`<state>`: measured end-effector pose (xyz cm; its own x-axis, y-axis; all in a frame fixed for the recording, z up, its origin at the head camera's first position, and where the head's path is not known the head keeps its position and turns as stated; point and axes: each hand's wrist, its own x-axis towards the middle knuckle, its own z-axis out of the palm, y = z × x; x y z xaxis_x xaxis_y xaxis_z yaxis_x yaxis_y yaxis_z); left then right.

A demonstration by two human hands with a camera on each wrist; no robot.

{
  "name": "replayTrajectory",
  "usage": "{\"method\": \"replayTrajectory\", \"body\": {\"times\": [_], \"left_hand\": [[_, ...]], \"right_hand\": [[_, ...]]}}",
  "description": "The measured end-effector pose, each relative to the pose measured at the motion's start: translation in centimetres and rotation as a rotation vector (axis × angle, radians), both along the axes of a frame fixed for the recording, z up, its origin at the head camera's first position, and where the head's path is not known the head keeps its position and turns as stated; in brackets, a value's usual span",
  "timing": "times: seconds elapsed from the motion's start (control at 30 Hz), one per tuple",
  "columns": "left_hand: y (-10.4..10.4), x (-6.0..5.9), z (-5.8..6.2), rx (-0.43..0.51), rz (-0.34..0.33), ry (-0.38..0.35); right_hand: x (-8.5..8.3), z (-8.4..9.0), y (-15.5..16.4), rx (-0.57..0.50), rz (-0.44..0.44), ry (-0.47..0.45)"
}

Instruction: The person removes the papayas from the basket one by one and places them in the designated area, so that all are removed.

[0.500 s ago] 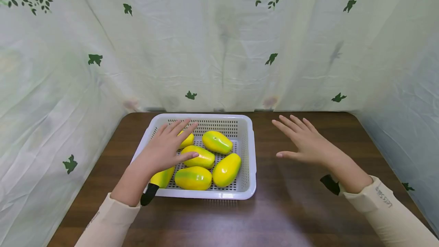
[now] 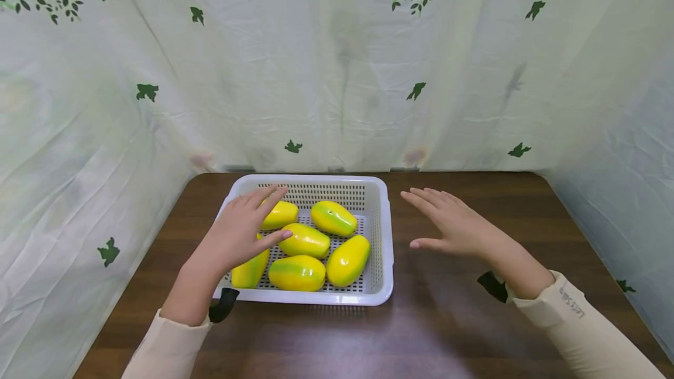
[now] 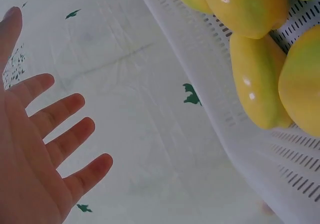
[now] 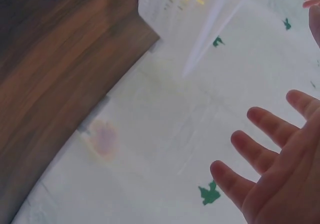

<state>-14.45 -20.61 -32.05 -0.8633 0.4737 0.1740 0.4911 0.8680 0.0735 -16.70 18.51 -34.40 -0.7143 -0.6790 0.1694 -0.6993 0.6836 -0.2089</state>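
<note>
A white perforated basket [image 2: 380,238] sits on the dark wooden table [image 2: 453,320] and holds several yellow-green mangoes [image 2: 298,272]. My left hand [image 2: 239,230] hovers flat over the basket's left side, fingers straight, above the leftmost mangoes; it holds nothing. In the left wrist view the spread fingers [image 3: 60,134] show beside the basket wall [image 3: 235,109] and mangoes [image 3: 252,79]. My right hand [image 2: 450,224] floats palm-down over bare table to the right of the basket, fingers straight and empty. The right wrist view shows its fingers [image 4: 260,154] and the basket corner [image 4: 175,4].
A pale cloth with green leaf prints [image 2: 337,75] walls the table in at the back and both sides. Bare table lies to the right of the basket and in front of it.
Both hands have drawn slightly back and to the left. The left hand uncovered the far-left mango; the right hand came closer to the basket's right rim.
</note>
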Motion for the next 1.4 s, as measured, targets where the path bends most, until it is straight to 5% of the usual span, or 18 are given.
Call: {"method": "replayTrajectory", "body": {"times": [0.33,0.63,1.13,1.4], "left_hand": [[-2.4,0.7,-1.1,0.049,0.046,0.041],[-5.2,1.5,-2.2,0.148,0.179,-0.028],[-8.3,3.2,-5.7,0.364,0.341,-0.156],[-8.4,3.7,-7.6,0.477,0.536,-0.195]], "right_hand": [[0.1,-1.3,-1.8,-0.044,0.049,-0.040],[0.1,-2.6,-3.8,-0.132,0.168,-0.004],[0.5,-4.4,-7.3,-0.172,0.148,-0.184],[0.5,-4.4,-8.9,-0.150,0.111,-0.277]]}}
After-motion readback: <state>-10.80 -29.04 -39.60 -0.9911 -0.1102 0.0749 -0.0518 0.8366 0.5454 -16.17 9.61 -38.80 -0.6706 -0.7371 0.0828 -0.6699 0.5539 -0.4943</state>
